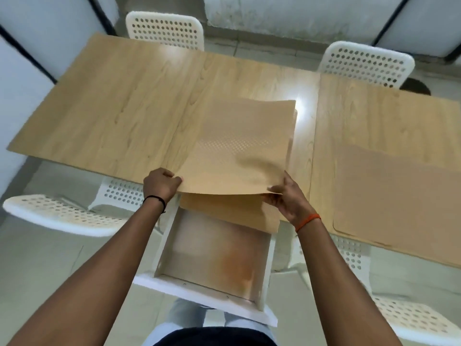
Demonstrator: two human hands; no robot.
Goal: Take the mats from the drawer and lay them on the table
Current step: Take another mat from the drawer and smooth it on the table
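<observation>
We have the top mat (239, 148) by its near corners, lifted over the table (119, 108) edge. Left hand (159, 184) pinches the near-left corner, thumb on top, fingers curled under. Right hand (287, 198) pinches the near-right corner, thumb on top, fingers underneath and partly hidden.

Second mat (224, 213) sits under it, half out of the open drawer (214, 255), touching or close to the right fingers; we can't tell if they've caught it too. One mat (399, 196) already lies flat on the right side of the table.

Risks, as we judge them:
- Right fingers drag the second mat along, so it slides off the drawer rim to the floor.
- The mat is thin and floppy, already buckling near the right hand. If the far edge lands first, it folds or wrinkles instead of lying flat.
- Corner-only pinch is weak, so a quick swing could slip it.
- The drawer stays pulled out at our legs, easy to bump.
</observation>
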